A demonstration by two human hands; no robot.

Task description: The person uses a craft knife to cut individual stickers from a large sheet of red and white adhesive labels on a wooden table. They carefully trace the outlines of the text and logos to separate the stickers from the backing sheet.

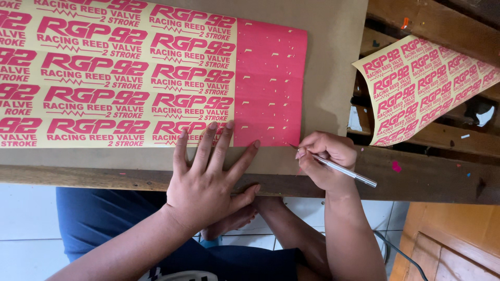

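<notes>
My left hand (205, 182) lies spread, pinning the sheet (156, 73) at lower centre; my right fingers (312, 151) pinch the knife (338, 167). Best keep the tip shallow.

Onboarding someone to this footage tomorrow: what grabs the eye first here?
First, the big pink-and-cream sticker sheet spread across the brown paper on the wooden bench, its right end solid pink. Next, the hands at its lower edge: the left hand lies flat, fingertips on the sheet, and the right hand grips a thin metal knife, tip near the pink corner. A smaller curled sheet lies off to the right.
</notes>
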